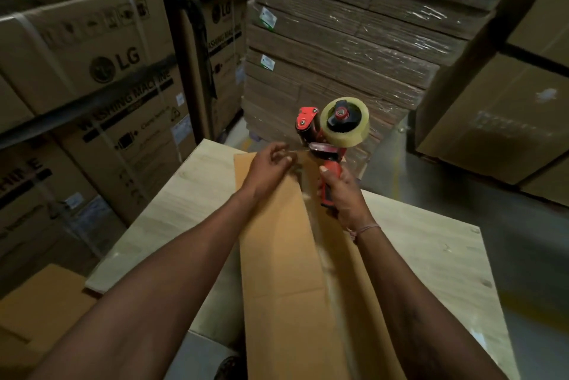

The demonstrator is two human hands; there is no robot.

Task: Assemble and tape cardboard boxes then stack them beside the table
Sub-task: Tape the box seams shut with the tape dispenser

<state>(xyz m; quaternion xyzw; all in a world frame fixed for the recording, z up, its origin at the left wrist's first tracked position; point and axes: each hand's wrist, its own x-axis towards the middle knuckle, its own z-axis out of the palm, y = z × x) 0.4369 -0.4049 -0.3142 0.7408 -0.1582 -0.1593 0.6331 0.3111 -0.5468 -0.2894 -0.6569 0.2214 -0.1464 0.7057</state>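
The right hand (341, 195) is wrapped round the red handle of a tape dispenser (331, 133), fingers curled fully about the grip, thumb up toward the head of the tool. The dispenser stands upright just right of frame centre, its roll of clear tape (346, 122) uppermost and its blade end turned left. The left hand (271, 168) sits immediately left of the dispenser head, fingers bent and gathered at the far end of the box, fingertips near the loose tape end; whether they actually pinch the tape cannot be told (motion blur at that spot).

The cardboard box (286, 256) lies lengthwise beneath both hands, running from centre frame down to the bottom edge. Its far end sits directly under the left hand and just left of the dispenser. A strip of clear tape runs along its centre seam toward the viewer.

The box rests on a pale wooden table (431, 256), which spreads out on both sides of it.

Surroundings: large printed appliance cartons (92, 56) fill the left third of the frame, stacked high. A shrink-wrapped pallet of flat cardboard (338, 40) stands at upper centre, directly beyond the table's far edge. Plain brown cartons (498, 121) occupy the upper right. A further piece of brown cardboard (40, 312) lies in the lower left corner, below table level. Grey floor (523, 241) shows at the right.
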